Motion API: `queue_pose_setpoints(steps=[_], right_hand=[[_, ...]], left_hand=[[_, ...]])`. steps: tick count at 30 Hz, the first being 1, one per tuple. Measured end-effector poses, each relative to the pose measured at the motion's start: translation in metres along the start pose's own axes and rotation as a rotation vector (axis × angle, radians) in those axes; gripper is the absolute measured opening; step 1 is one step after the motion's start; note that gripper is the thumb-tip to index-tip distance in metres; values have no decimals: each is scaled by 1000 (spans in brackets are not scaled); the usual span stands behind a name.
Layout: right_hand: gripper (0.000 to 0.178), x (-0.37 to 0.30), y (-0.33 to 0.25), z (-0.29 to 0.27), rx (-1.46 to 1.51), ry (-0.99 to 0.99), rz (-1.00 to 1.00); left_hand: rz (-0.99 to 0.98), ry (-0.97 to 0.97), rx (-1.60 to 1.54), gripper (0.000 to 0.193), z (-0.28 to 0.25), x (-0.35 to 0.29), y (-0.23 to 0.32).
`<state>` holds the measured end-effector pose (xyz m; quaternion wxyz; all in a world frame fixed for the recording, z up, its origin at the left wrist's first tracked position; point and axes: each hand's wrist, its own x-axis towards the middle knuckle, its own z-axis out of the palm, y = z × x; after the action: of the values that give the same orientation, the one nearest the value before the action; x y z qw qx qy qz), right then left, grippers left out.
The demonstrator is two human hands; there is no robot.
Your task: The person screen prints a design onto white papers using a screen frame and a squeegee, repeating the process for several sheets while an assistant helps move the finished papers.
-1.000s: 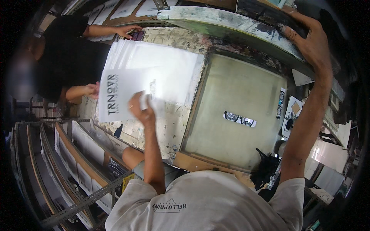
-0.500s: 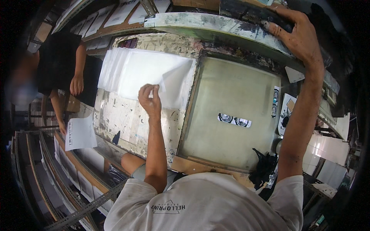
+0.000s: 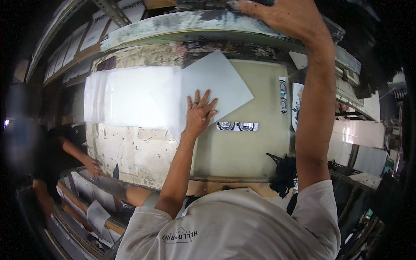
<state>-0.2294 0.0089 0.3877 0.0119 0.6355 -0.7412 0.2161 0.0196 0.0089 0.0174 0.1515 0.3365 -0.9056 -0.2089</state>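
**Sheet under the palm, frame held up**

Paper, by the look of it: a pale grey-white sheet [image 3: 216, 84] lies tilted on the greenish printing bed of the bench [image 3: 242, 151], one corner pointing toward 12 o'clock, another toward 3 o'clock. The left hand [image 3: 198, 113] rests flat on its lower edge, fingers spread and open, gripping nothing. Such a sheet should be light, thin and floppy, apt to slide on the smooth bed and to crease if pinched hard. I judge it best moved with a flat palm or lifted by two corners rather than by one edge.

The right hand [image 3: 284, 19] is up at 12 o'clock, fingers curled over the paint-smeared edge of a raised screen frame [image 3: 186, 24]; the fingertips are cut off by the picture's edge, so how firmly they close I cannot tell.

At 9 o'clock from the sheet lies a stack of white sheets [image 3: 130, 97], overlapping it. Just at 4 o'clock from the left hand sits a small oblong black-and-white printed strip [image 3: 237, 126]; a similar strip [image 3: 283, 94] stands upright at 3 o'clock, beside a printed white card [image 3: 298, 104]. A black cloth bundle [image 3: 284, 173] lies at 5 o'clock. Another person's hand [image 3: 92, 166] rests at the bench's edge at 8 o'clock.
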Motion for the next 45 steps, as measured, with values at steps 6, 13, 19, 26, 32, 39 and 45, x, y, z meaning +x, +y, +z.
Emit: queue_pose_setpoints(steps=[6, 13, 19, 26, 32, 39, 45], right_hand=[[49, -9, 15, 7, -48, 215, -179], [45, -8, 13, 2, 22, 114, -154], [44, -13, 14, 12, 4, 235, -207], [46, -2, 7, 0, 50, 17, -18], [49, -11, 8, 9, -17, 118, -106], [46, -33, 7, 10, -85, 127, -157], [46, -87, 17, 65, 12, 247, -330]], left_hand=[[281, -111, -153, 43, 39, 65, 40], [346, -258, -203, 51, 51, 68, 55], [363, -236, -235, 57, 54, 58, 60], [347, -201, -221, 53, 56, 49, 73], [371, -171, -304, 51, 50, 41, 72], [106, 410, -626, 61, -34, 37, 77], [-94, 963, -1266, 94, -120, -5, 28]])
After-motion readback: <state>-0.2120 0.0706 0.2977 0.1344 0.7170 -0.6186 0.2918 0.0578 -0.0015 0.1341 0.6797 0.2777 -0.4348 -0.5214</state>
